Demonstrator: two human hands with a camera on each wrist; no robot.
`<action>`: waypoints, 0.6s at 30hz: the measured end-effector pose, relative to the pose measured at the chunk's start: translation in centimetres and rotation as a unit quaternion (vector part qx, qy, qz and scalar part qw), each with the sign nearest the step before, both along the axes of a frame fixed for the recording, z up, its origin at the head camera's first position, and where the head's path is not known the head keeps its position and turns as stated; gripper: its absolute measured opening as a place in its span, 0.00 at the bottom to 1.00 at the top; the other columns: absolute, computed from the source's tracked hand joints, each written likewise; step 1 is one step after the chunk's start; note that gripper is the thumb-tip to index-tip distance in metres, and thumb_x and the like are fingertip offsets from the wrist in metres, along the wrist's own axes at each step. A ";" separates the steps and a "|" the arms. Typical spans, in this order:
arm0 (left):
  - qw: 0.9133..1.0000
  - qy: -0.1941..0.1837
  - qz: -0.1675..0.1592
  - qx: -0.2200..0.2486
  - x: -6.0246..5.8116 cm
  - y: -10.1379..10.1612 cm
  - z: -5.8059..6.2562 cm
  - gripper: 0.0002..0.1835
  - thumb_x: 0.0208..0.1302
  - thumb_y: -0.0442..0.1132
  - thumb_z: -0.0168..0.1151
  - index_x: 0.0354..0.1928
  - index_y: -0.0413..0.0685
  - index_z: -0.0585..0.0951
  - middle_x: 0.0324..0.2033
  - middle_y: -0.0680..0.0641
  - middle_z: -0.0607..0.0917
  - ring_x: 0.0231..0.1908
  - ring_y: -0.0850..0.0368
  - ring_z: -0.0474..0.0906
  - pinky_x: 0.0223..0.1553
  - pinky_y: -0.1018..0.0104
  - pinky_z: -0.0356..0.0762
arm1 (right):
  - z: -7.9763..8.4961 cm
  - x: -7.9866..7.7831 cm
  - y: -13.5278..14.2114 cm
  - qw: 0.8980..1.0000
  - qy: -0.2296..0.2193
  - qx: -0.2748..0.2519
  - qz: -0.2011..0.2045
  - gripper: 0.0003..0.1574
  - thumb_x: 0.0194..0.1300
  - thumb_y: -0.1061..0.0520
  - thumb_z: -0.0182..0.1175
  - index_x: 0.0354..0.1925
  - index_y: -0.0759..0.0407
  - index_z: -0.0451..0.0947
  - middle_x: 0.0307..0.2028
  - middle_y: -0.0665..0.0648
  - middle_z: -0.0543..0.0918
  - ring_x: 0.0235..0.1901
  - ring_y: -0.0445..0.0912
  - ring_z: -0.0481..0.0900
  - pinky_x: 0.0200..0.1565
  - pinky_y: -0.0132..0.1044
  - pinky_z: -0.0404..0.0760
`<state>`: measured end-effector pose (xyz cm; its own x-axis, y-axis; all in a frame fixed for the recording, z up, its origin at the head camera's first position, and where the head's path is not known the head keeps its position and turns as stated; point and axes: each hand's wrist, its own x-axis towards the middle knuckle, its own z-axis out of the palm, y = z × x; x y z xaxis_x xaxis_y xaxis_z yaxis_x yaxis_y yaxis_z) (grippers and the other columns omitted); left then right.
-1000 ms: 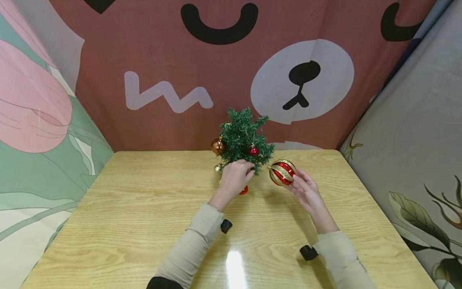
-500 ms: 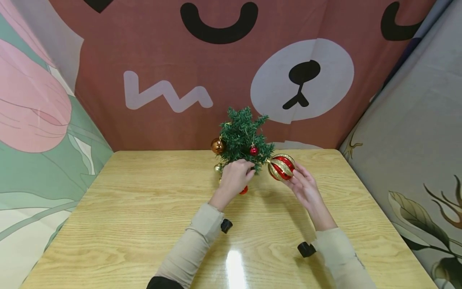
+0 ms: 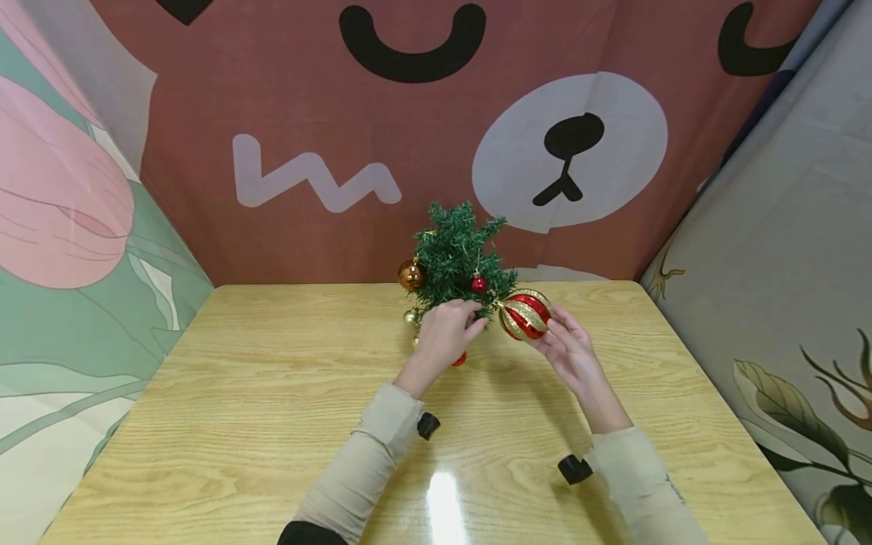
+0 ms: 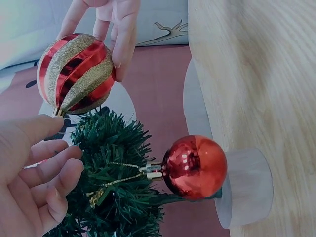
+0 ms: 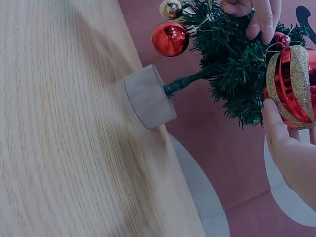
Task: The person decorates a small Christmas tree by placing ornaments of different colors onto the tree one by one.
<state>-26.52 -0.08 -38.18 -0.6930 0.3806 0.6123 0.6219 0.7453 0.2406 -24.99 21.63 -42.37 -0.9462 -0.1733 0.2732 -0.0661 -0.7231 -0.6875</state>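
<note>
A small Christmas tree (image 3: 458, 253) stands at the table's far edge on a pale round base (image 5: 150, 96). My right hand (image 3: 575, 356) holds a large red-and-gold striped bauble (image 3: 525, 315) by its side, at the tree's right. Its gold cap points left, towards the branches. My left hand (image 3: 446, 333) is at the front of the tree, fingers loosely curled and thumb apart from them. In the left wrist view, the thumb tip is close to the bauble's cap; whether they touch is unclear. A shiny red bauble (image 4: 195, 167) hangs low from a gold string.
A brown-orange bauble (image 3: 411, 275) and a small gold bauble (image 3: 412, 317) hang on the tree's left, a small dark red one (image 3: 480, 284) at its front. The wooden table (image 3: 272, 409) meets a cartoon-printed cloth (image 3: 306, 250) behind. Each wrist carries a black camera (image 3: 574, 469).
My right hand has brought the striped bauble left and slightly up, closer to the branches. The left hand stays nearly in place, its thumb shifted slightly to the right.
</note>
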 end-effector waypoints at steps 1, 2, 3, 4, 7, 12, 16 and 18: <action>1.000 -0.001 0.000 0.002 0.0 0.0 0.0 0.10 0.56 0.44 0.62 0.36 0.46 0.83 0.24 0.52 0.82 0.16 0.65 0.73 0.13 0.78 0.64 | 0.0 0.0 0.0 1.000 0.001 0.003 0.002 0.16 0.65 0.70 0.45 0.46 0.59 0.74 0.45 0.56 0.75 0.41 0.52 0.78 0.47 0.45 0.74; 1.000 -0.001 -0.002 0.007 0.0 0.1 0.0 0.10 0.55 0.44 0.63 0.35 0.46 0.82 0.24 0.52 0.82 0.17 0.65 0.74 0.14 0.77 0.65 | -0.1 0.0 0.1 1.000 0.003 0.008 0.003 0.16 0.65 0.69 0.45 0.46 0.58 0.73 0.45 0.56 0.75 0.42 0.52 0.77 0.47 0.45 0.73; 1.000 0.001 -0.003 0.009 0.0 0.1 0.0 0.11 0.55 0.44 0.63 0.35 0.45 0.81 0.24 0.52 0.82 0.18 0.64 0.75 0.14 0.77 0.66 | -0.1 -0.1 0.1 1.000 0.005 0.013 0.004 0.16 0.65 0.69 0.45 0.47 0.58 0.73 0.45 0.56 0.75 0.42 0.52 0.77 0.47 0.45 0.73; 1.000 0.001 -0.005 0.012 0.0 0.1 0.0 0.11 0.55 0.44 0.63 0.36 0.45 0.79 0.24 0.52 0.82 0.17 0.64 0.74 0.14 0.77 0.66 | -0.2 -0.1 0.1 1.000 0.007 0.018 0.006 0.16 0.65 0.69 0.45 0.47 0.58 0.73 0.46 0.56 0.75 0.42 0.52 0.77 0.48 0.45 0.73; 1.000 0.006 -0.013 0.019 0.0 0.2 0.1 0.14 0.55 0.43 0.64 0.40 0.44 0.76 0.22 0.52 0.82 0.14 0.65 0.71 0.11 0.77 0.62 | -0.3 0.0 0.2 1.000 0.006 0.028 0.010 0.16 0.65 0.68 0.46 0.48 0.57 0.72 0.47 0.55 0.74 0.44 0.52 0.76 0.48 0.45 0.73; 1.000 0.004 -0.017 0.002 -0.1 0.5 0.4 0.18 0.56 0.42 0.62 0.48 0.45 0.76 0.20 0.54 0.81 0.12 0.67 0.68 0.10 0.78 0.57 | -0.4 0.0 0.3 0.999 0.011 0.030 0.018 0.17 0.65 0.67 0.46 0.49 0.56 0.72 0.49 0.54 0.74 0.45 0.52 0.76 0.47 0.44 0.73; 1.000 -0.003 -0.017 -0.018 -0.1 0.6 0.6 0.14 0.58 0.41 0.60 0.47 0.48 0.79 0.17 0.54 0.79 0.10 0.67 0.64 0.09 0.77 0.54 | -0.5 0.0 0.3 0.999 0.018 0.029 0.023 0.17 0.66 0.67 0.46 0.50 0.56 0.72 0.49 0.54 0.74 0.44 0.52 0.77 0.46 0.44 0.74; 1.000 -0.004 -0.019 -0.021 -0.2 0.7 0.6 0.12 0.59 0.41 0.59 0.45 0.49 0.81 0.19 0.54 0.80 0.09 0.66 0.62 0.09 0.77 0.53 | -0.5 -0.1 0.3 0.999 0.021 0.028 0.027 0.17 0.66 0.67 0.46 0.50 0.56 0.72 0.49 0.54 0.75 0.44 0.52 0.77 0.46 0.44 0.74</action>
